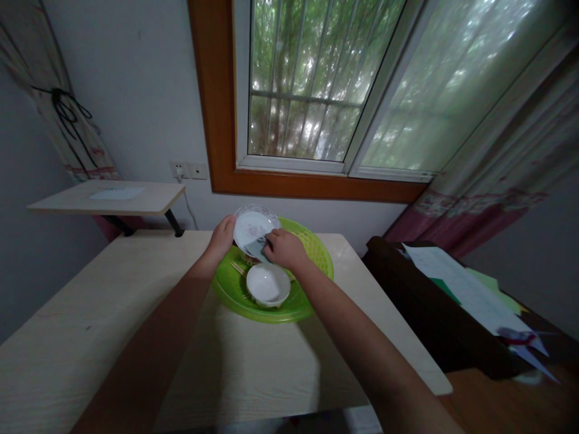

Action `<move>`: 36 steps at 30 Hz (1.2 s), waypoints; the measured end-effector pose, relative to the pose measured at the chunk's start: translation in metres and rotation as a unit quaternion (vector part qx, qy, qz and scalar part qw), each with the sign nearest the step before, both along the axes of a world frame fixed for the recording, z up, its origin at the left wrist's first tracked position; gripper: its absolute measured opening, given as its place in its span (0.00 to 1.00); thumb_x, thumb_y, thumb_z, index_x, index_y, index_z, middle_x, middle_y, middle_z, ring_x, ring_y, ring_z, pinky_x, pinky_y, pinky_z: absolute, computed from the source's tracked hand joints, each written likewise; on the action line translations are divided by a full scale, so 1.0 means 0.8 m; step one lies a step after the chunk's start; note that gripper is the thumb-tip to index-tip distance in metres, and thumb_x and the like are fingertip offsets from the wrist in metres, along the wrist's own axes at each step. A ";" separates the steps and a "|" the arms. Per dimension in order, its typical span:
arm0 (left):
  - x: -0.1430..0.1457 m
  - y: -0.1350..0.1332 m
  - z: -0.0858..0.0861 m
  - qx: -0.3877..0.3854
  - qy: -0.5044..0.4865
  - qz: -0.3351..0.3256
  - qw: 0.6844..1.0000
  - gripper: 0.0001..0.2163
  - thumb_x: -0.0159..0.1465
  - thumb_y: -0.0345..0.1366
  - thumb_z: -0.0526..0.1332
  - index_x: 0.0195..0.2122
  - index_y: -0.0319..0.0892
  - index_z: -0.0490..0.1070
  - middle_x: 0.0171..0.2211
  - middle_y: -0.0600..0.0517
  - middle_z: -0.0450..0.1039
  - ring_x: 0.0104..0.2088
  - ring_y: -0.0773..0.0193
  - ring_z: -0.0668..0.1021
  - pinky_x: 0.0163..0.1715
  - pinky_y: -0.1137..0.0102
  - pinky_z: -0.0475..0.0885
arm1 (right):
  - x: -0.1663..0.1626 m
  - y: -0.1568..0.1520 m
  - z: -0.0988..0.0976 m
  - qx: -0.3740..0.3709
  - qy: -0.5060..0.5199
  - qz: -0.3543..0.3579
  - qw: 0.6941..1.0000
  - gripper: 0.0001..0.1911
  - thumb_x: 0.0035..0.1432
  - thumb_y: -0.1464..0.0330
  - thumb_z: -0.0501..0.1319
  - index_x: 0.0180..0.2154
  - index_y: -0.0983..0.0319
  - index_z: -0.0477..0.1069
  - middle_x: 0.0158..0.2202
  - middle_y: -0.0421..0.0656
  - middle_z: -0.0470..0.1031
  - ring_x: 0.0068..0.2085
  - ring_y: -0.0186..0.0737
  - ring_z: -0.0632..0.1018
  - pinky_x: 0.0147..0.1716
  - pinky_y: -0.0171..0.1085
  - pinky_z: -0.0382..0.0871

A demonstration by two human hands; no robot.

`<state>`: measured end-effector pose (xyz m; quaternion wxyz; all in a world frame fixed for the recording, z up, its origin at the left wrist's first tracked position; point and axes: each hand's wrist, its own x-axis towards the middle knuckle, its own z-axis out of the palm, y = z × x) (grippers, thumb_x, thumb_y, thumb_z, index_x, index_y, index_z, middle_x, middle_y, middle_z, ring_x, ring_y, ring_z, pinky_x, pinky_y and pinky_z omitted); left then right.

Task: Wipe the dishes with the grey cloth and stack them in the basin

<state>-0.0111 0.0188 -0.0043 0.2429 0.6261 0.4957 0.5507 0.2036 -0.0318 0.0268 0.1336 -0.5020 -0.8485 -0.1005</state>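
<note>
My left hand [222, 235] grips the left rim of a white plate [251, 225], which it holds tilted above a green plastic basin [312, 253]. Pressed against the plate's face, my right hand [283, 249] is closed on a small grey cloth [256, 246]. In the front of the basin sits a white bowl [268, 284]. Wooden chopsticks [238, 267] lie in the basin under the plate, partly hidden. The basin stands on a light wooden table [136, 325].
A small shelf [108, 199] juts from the wall at the left, with wall sockets [187, 170] beside it. A dark cabinet [434, 319] with papers [470, 289] on top stands to the right. A window [312, 84] and a curtain [506, 181] lie behind.
</note>
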 end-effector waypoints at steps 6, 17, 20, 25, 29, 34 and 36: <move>0.001 0.004 -0.004 -0.007 -0.009 -0.012 1.000 0.23 0.67 0.53 0.47 0.41 0.40 0.73 0.43 0.45 0.77 0.46 0.56 0.76 0.52 0.62 0.70 | 0.000 0.001 -0.004 -0.031 0.041 0.188 0.981 0.12 0.63 0.68 0.56 0.41 0.63 0.77 0.40 0.47 0.79 0.44 0.42 0.77 0.47 0.37 0.68; 0.007 0.010 -0.010 -0.058 0.014 -0.105 0.993 0.23 0.65 0.52 0.50 0.43 0.40 0.76 0.46 0.45 0.79 0.48 0.56 0.78 0.56 0.61 0.69 | -0.007 0.008 -0.015 0.011 0.101 0.282 0.954 0.22 0.65 0.72 0.53 0.59 0.59 0.72 0.66 0.45 0.66 0.64 0.41 0.69 0.63 0.45 0.64; 0.008 0.012 -0.011 -0.066 0.006 -0.119 0.991 0.23 0.65 0.51 0.51 0.45 0.40 0.77 0.49 0.45 0.79 0.50 0.56 0.78 0.57 0.62 0.68 | -0.007 0.010 -0.015 0.028 0.085 0.246 0.965 0.23 0.68 0.68 0.52 0.61 0.61 0.69 0.67 0.47 0.63 0.67 0.42 0.65 0.65 0.47 0.60; 0.012 0.011 -0.010 -0.060 -0.021 -0.128 0.990 0.24 0.65 0.51 0.53 0.49 0.40 0.76 0.52 0.43 0.78 0.52 0.55 0.77 0.58 0.61 0.68 | -0.007 0.011 -0.013 0.047 0.070 0.139 0.987 0.25 0.69 0.66 0.52 0.65 0.63 0.64 0.69 0.47 0.60 0.67 0.45 0.63 0.67 0.47 0.55; 0.011 0.004 -0.004 -0.064 -0.007 -0.119 0.991 0.24 0.65 0.52 0.52 0.48 0.39 0.76 0.50 0.44 0.79 0.50 0.55 0.78 0.56 0.62 0.69 | -0.005 0.012 -0.012 0.060 0.074 0.046 0.994 0.25 0.67 0.66 0.53 0.64 0.63 0.65 0.68 0.47 0.62 0.66 0.48 0.65 0.67 0.48 0.53; 0.008 -0.002 0.004 -0.059 0.010 -0.073 0.996 0.25 0.66 0.53 0.50 0.46 0.38 0.76 0.48 0.44 0.80 0.49 0.55 0.78 0.54 0.63 0.70 | -0.002 0.011 -0.004 0.062 0.068 -0.016 0.996 0.22 0.64 0.70 0.54 0.58 0.66 0.70 0.63 0.50 0.68 0.63 0.50 0.67 0.63 0.46 0.59; 0.006 -0.003 0.005 -0.052 0.005 -0.051 0.997 0.25 0.66 0.54 0.49 0.45 0.38 0.76 0.48 0.44 0.79 0.49 0.54 0.78 0.54 0.63 0.70 | -0.001 0.008 0.000 0.058 0.059 -0.035 0.996 0.19 0.64 0.71 0.54 0.54 0.66 0.73 0.60 0.51 0.73 0.60 0.50 0.69 0.61 0.44 0.61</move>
